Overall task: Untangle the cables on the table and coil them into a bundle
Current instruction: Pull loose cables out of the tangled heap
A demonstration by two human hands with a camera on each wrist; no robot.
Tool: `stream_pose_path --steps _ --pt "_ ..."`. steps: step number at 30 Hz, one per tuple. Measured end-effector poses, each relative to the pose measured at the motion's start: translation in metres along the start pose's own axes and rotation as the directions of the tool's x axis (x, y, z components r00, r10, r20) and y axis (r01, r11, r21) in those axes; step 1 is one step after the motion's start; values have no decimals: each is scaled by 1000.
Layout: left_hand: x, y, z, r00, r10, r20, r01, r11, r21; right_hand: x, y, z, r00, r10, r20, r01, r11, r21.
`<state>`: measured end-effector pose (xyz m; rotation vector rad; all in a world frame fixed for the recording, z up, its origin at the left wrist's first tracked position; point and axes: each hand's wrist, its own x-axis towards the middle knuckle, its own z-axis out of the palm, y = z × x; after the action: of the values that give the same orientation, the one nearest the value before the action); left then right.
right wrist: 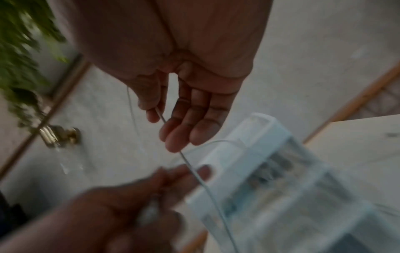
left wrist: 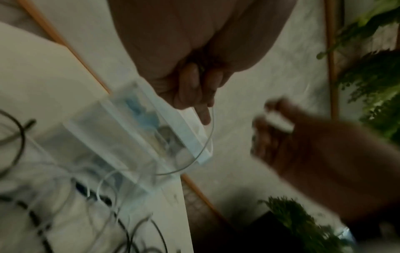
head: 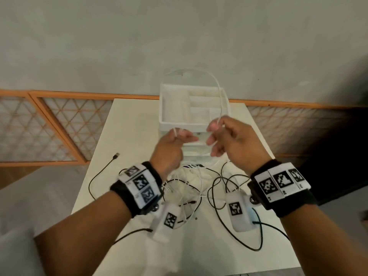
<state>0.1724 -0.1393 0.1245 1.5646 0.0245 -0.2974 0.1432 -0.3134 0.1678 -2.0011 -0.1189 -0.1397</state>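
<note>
A thin white cable (head: pixel 220 92) arcs up over the box between both raised hands. My left hand (head: pixel 173 142) grips one part of it in a curled fist, shown in the left wrist view with the cable (left wrist: pixel 211 137) leaving the fingers (left wrist: pixel 190 89). My right hand (head: pixel 225 136) pinches the cable (right wrist: pixel 207 186) between thumb and forefinger; its other fingers (right wrist: pixel 190 126) are loosely extended. Below the hands a tangle of black and white cables (head: pixel 191 184) lies on the white table (head: pixel 127 124).
A white compartment box (head: pixel 165 108) stands at the table's far edge, under the cable loop. A black cable with a plug (head: pixel 116 156) trails to the left. More black cable (head: pixel 249 248) loops near the right front. Green plants (left wrist: pixel 372 82) stand beside the table.
</note>
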Motion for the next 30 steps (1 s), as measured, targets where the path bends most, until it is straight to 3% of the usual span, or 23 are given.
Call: stream_pose_path --steps 2,4,6,9,13,15,19,23,25,27,29,30 --pt "-2 -12 25 986 -51 159 39 996 74 11 -19 -9 991 -49 -125 61 993 98" --pt "-3 -34 35 972 -80 223 23 969 247 21 -23 -25 953 -23 -301 80 981 179" --pt "-1 -58 28 981 -96 170 13 900 436 29 -19 -43 894 10 -448 99 971 218" --pt "-1 -88 6 983 -163 79 97 842 530 42 2 -69 838 61 -542 66 975 212" --pt "-1 -97 -19 973 -231 -3 199 830 521 59 35 -84 861 123 -493 -135 991 13" --pt "2 -92 -29 968 -247 -40 239 865 441 71 47 -87 876 134 -463 -168 985 -33" --pt "2 -75 -38 970 -225 -94 240 948 211 95 63 -95 927 173 -332 -162 985 63" --pt "-3 -56 -44 985 -155 -81 166 975 151 100 80 -103 935 172 -310 -140 983 121" --pt "-5 -50 -47 992 -104 -64 112 985 132 93 100 -102 927 254 -275 -264 964 1" --pt "-7 -46 -49 996 -53 -66 61 991 121 77 119 -96 905 364 -222 -417 861 -289" --pt "-9 -40 -48 998 -1 -68 12 987 162 56 120 -80 910 357 -212 -415 792 -448" --pt "-10 -37 -46 999 17 -51 -6 981 194 44 111 -69 928 320 -192 -372 824 -428"
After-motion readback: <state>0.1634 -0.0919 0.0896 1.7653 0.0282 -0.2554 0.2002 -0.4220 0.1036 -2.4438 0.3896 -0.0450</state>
